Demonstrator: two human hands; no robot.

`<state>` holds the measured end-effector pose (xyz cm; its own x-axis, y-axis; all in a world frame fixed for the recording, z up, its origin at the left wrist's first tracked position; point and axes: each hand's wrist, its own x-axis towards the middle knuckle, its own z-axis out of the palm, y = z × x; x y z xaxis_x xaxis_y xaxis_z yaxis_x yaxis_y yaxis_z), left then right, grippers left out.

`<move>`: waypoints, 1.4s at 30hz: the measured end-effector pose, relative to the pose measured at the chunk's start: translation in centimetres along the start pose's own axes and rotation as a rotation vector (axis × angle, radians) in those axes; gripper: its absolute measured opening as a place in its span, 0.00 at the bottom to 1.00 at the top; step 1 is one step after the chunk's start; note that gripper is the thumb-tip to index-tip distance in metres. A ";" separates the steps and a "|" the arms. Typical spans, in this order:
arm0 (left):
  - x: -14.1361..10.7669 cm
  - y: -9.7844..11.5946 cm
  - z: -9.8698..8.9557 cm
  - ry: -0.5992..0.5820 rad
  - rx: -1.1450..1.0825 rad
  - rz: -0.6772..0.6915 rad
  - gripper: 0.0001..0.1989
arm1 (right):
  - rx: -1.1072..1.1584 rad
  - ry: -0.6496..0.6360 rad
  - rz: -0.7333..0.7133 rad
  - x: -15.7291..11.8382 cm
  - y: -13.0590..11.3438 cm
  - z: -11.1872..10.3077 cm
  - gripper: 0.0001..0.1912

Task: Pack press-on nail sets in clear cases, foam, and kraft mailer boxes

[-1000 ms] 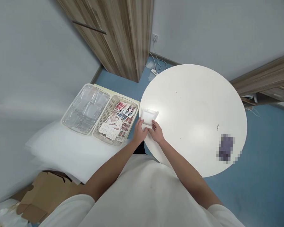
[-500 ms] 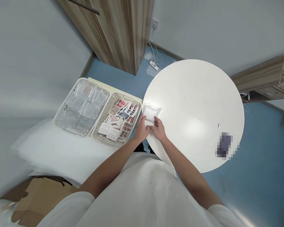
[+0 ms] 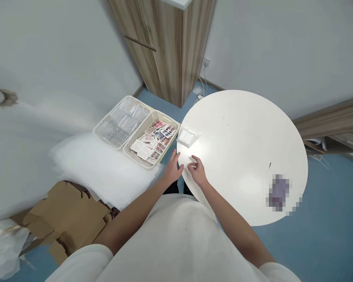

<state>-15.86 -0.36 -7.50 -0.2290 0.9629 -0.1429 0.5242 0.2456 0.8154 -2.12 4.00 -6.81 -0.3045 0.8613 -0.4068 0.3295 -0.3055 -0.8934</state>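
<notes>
A: Looking first at the left hand [image 3: 173, 169]: doing what?

B: Spreading its fingers loosely, hovering just beside the near left edge of the white tabletop [image 3: 241, 137], holding nothing visible.

A: And with the right hand [image 3: 198, 171]?

B: Half opening, curling the fingers and thumb while stretching the index finger forward over the tabletop. Gripping nothing visible there either.

A: Looking for the white packet [image 3: 187, 138] where?

B: Finding it lying on the tabletop near the left edge, just beyond the fingertips of both hands and apart from both. Showing a plain white middle, with a thin corner pointing out to the right.

A: Spotting any writing?

B: Seeing short lines of faint print on the white cards [image 3: 137, 146] in the card basket [image 3: 145, 127], but running too small for reading. Seeing picture cards [image 3: 164, 131] heaped beside them, showing rows of red, blue and dark shapes.

A: Noticing what in the next basket [image 3: 104, 143]?

B: Noticing clear packets [image 3: 120, 121] lying in it, shining and overlapping. Also seeing white sheets [image 3: 106, 172] spreading below both baskets, and brown cardboard [image 3: 69, 211] lying lower still.

A: Finding anything else on the tabletop?

B: Finding a purple patch [image 3: 279, 191] near the right side, well apart from both hands, breaking into blurred squares too coarse for naming.
</notes>
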 end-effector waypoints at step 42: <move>-32.2 -16.8 -14.9 0.488 0.278 -0.506 0.29 | -0.943 -0.760 -0.841 -16.0 -1.3 29.2 0.15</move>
<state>-29.50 -37.19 -8.19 -0.8003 0.5819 -0.1450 0.4310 0.7262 0.5356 -23.78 -21.30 -4.75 -0.9840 0.1411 -0.1091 0.1782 0.7934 -0.5820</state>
